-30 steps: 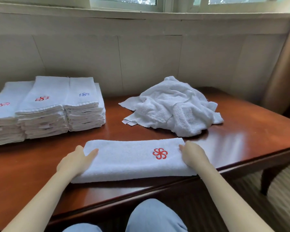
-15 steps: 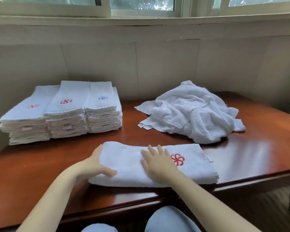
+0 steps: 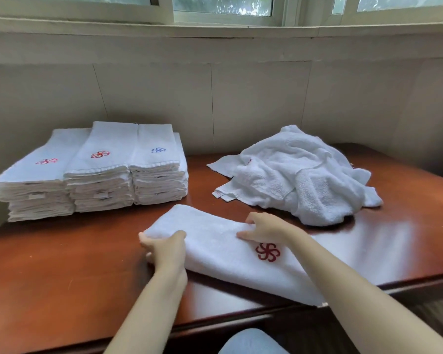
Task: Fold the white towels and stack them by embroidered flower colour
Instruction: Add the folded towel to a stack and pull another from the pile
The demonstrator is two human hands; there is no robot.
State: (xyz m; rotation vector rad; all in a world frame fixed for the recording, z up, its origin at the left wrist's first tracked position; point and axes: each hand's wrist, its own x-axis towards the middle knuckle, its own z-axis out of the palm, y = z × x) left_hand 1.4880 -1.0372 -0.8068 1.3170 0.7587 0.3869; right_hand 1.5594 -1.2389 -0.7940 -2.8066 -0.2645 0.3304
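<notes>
A folded white towel (image 3: 223, 249) with a red embroidered flower (image 3: 267, 252) lies slanted on the brown table (image 3: 62, 277). My left hand (image 3: 165, 247) grips its left end, thumb on top and fingers under the edge. My right hand (image 3: 264, 229) holds the towel's far edge near its middle, fingers curled over it. At the back left stand three stacks of folded towels: two topped by red flowers (image 3: 46, 161) (image 3: 100, 154) and one by a blue flower (image 3: 158, 150).
A heap of unfolded white towels (image 3: 299, 175) sits at the back right of the table. The wall and window sill run close behind the stacks. The table's front edge passes just under the towel's right end; my knee (image 3: 251, 343) shows below.
The towel has turned from lying straight along the front edge to slanting, its left end farther back. My right hand moved from its right end to its middle; my left hand now grips the left end.
</notes>
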